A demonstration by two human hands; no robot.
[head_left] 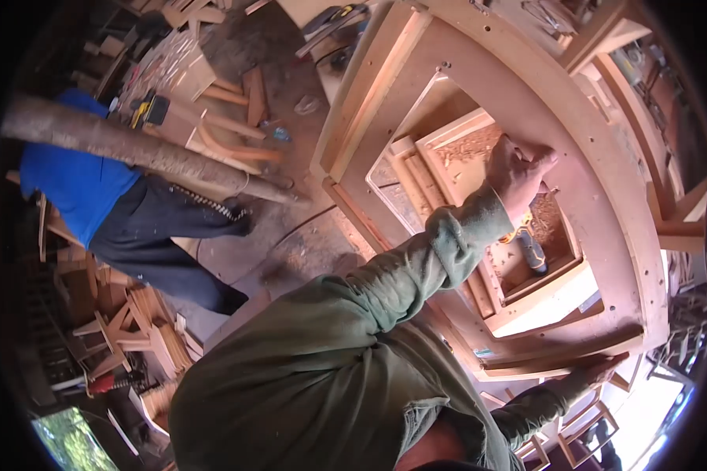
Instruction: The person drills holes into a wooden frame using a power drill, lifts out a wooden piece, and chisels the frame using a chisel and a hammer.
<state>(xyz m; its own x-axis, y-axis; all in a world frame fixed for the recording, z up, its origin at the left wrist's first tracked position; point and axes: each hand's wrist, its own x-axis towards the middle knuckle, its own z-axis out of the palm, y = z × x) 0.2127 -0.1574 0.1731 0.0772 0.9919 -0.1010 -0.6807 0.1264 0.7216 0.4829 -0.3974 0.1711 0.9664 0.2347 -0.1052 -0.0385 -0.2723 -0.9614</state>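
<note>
The big wooden frame (pixel 605 212) runs from 12 o'clock to 5 o'clock in the view, its curved outer edge facing 3 o'clock. Its central opening leaves a gap over a box (pixel 569 276) holding wood shavings (pixel 475 147) and a drill (pixel 532 251). Open floor (pixel 287 86) lies toward 11 o'clock, between the frame and a person in a blue shirt (pixel 94 173), well apart from it at 9 o'clock.

The left hand (pixel 524 169) reaches across the opening to its rim at about 2 o'clock, so the frame lies right at the fingers. They are curled and bunched; whether they pinch anything, I cannot tell. The drill is below the hand, toward 6 o'clock. The right hand (pixel 601 369) is at the frame's outer edge near 5 o'clock, fingers stretched out and close together; firm contact is unclear.
</note>
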